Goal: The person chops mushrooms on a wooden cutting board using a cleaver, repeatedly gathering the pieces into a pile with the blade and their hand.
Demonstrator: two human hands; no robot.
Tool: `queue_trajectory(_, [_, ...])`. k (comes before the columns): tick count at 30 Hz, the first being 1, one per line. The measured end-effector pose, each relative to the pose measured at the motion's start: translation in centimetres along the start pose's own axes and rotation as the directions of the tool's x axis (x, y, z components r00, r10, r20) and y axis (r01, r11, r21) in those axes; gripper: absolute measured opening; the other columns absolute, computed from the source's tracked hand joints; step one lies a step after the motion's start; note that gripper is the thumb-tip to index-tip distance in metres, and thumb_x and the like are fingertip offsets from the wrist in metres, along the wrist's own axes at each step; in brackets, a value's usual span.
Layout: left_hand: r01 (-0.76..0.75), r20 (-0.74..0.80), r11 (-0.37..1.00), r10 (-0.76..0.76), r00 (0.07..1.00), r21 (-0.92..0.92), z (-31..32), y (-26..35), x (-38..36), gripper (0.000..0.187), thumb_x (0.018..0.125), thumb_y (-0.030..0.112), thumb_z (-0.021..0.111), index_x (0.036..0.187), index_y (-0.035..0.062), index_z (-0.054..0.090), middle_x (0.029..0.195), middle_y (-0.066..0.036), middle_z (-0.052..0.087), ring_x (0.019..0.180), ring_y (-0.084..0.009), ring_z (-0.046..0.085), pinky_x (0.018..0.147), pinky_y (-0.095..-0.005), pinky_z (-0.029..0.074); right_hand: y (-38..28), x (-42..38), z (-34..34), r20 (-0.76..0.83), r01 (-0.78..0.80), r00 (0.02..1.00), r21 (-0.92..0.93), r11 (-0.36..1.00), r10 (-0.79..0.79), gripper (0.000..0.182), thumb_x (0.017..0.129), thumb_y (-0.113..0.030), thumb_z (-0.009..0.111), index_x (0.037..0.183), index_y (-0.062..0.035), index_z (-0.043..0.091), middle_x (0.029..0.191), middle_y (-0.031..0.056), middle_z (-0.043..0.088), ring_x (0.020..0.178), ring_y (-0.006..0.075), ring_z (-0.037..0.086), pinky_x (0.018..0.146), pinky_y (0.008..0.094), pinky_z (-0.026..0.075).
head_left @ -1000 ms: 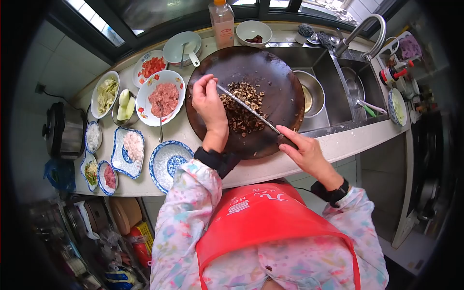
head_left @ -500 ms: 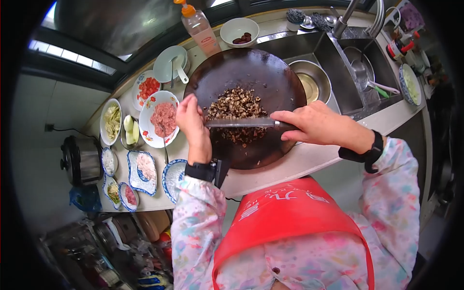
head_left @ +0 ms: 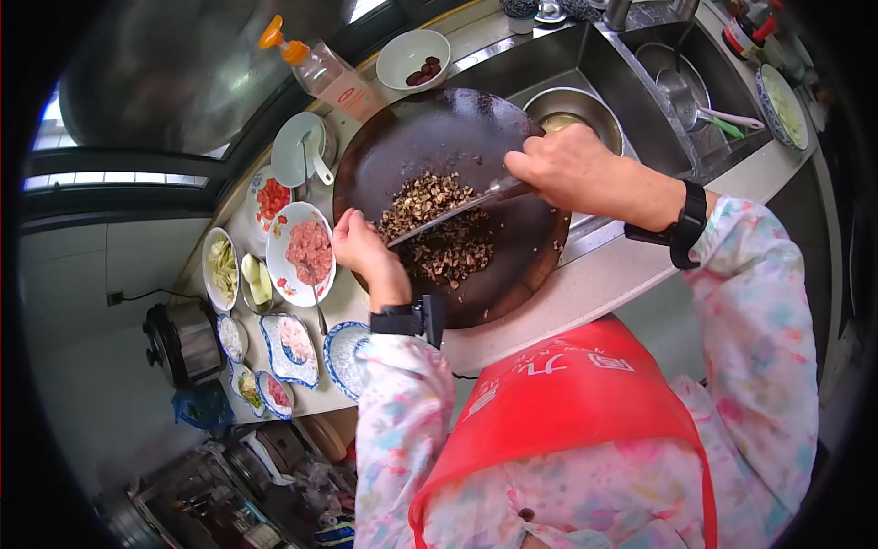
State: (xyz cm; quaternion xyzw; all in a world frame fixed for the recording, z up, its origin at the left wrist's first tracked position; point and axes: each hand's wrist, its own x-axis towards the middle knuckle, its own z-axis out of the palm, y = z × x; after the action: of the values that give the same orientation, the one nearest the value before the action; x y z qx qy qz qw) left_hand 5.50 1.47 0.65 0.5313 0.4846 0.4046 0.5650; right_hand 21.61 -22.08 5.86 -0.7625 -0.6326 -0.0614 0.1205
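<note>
My right hand [head_left: 574,172] is closed round the handle of a kitchen knife [head_left: 448,216]. The blade slants down to the left across a heap of chopped brown and pale bits, which look like mushroom [head_left: 457,252]. At the blade's far end my left hand [head_left: 368,256] has its fingers bent against the tip; how they grip it is partly hidden. Under both lies a large round dark chopping board [head_left: 412,128], with a few crumbs scattered near its edge. Just left of my left hand is a flowered bowl of minced meat [head_left: 309,249] with a spoon in it.
Several small dishes, among them diced tomato [head_left: 273,199], sit on the left counter. Behind the board stand a pump bottle [head_left: 343,87] and a white bowl [head_left: 402,50] with dark red pieces. A metal basin [head_left: 594,114] is at the sink [head_left: 631,101]. A rice cooker [head_left: 187,343] is far left.
The knife has swung from nearly level to a slant, its handle end raised toward the back of the board. My right hand moved back with it; my left stayed by the tip. The view has tilted.
</note>
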Motion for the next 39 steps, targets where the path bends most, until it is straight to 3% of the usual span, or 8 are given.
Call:
queue_trajectory(3, [-0.236,-0.107,0.969,0.242,0.964,0.07,1.4,-0.9,-1.4,0.019,0.08,0.007,0.059,0.094,-0.0049,0.06,0.071,-0.002,0.057,0.056,-0.0073,0.046,0.051,-0.0212,0.038,0.9,-2.6,2.8,0.004,-0.025,1.0,0.106,0.994,0.024,0.02,0.066,-0.01,0.064,0.082,-0.0092,0.051,0.069,0.0095,0.058,0.061,0.0276,0.061,0.049,0.0391,0.046])
queue_trajectory(8, [0.074,0.045,0.997,-0.073,0.996,-0.03,-0.2,2.5,-0.7,0.014,0.08,0.006,0.061,0.092,-0.0007,0.058,0.066,0.001,0.053,0.052,-0.0045,0.044,0.045,-0.0186,0.034,0.5,-0.7,-0.9,-0.042,0.003,0.999,0.112,0.994,0.002,0.018,0.066,-0.011,0.065,0.079,-0.009,0.052,0.066,0.0098,0.06,0.059,0.028,0.062,0.048,0.0391,0.046])
queue_trajectory(15, [-0.147,-0.053,0.986,0.151,0.987,0.073,0.3,-0.2,-1.8,0.014,0.081,0.005,0.058,0.093,-0.0016,0.058,0.065,0.0,0.053,0.049,-0.0065,0.044,0.044,-0.0211,0.035,-0.5,-3.2,2.5,-0.025,-0.086,0.996,0.159,0.983,0.091,0.018,0.065,-0.012,0.066,0.077,-0.0087,0.052,0.063,0.0098,0.059,0.061,0.0287,0.062,0.051,0.0402,0.046])
queue_trajectory(25, [0.056,0.058,0.996,-0.06,0.996,0.073,-5.7,4.0,-5.9,0.014,0.082,0.007,0.061,0.095,0.0016,0.057,0.067,0.003,0.052,0.05,-0.0028,0.042,0.042,-0.0176,0.032,-5.1,-6.0,-1.2,0.076,-0.101,0.994,0.33,0.938,0.08,0.027,0.059,-0.01,0.067,0.079,-0.0086,0.049,0.067,0.0091,0.058,0.065,0.0302,0.062,0.053,0.042,0.047])
queue_trajectory(28, [0.158,-0.033,0.987,-0.157,0.987,0.026,-6.7,0.7,-6.7,0.014,0.082,0.008,0.061,0.094,0.0031,0.057,0.063,0.003,0.05,0.047,-0.0033,0.041,0.039,-0.0173,0.028,-5.9,-6.8,1.1,0.137,-0.138,0.986,0.321,0.937,0.098,0.026,0.059,-0.01,0.067,0.078,-0.0091,0.049,0.065,0.0087,0.057,0.064,0.0293,0.062,0.053,0.041,0.047])
queue_trajectory(30, [0.163,-0.053,0.987,-0.163,0.985,0.005,-6.4,0.7,-6.3,0.013,0.082,0.008,0.061,0.093,0.0034,0.057,0.062,0.003,0.049,0.046,-0.0032,0.04,0.038,-0.0172,0.027,-5.1,-5.9,1.9,-0.032,-0.03,0.999,0.234,0.972,0.039,0.022,0.061,-0.01,0.066,0.077,-0.0093,0.05,0.064,0.0077,0.056,0.061,0.0284,0.061,0.052,0.0399,0.047])
queue_trajectory(35, [0.02,-0.01,0.987,-0.022,1.0,-0.157,-4.7,2.5,-2.9,0.009,0.083,0.008,0.058,0.091,0.0037,0.057,0.06,0.004,0.048,0.046,-0.0022,0.039,0.038,-0.0167,0.025,-4.1,-1.4,-0.8,-0.092,0.033,0.995,0.07,0.997,-0.026,0.016,0.065,-0.01,0.063,0.075,-0.0092,0.051,0.064,0.0075,0.056,0.059,0.0265,0.061,0.051,0.0388,0.047])
queue_trajectory(39, [-0.067,-0.148,0.997,0.071,0.986,0.035,-2.7,-1.3,-1.1,0.009,0.082,0.007,0.057,0.088,0.0002,0.057,0.064,0.001,0.052,0.051,-0.0061,0.044,0.045,-0.0195,0.034,-3.4,-2.1,2.1,-0.011,-0.064,0.998,0.055,0.996,0.065,0.017,0.065,-0.009,0.063,0.076,-0.0085,0.051,0.065,0.0082,0.058,0.062,0.0268,0.062,0.052,0.0389,0.047])
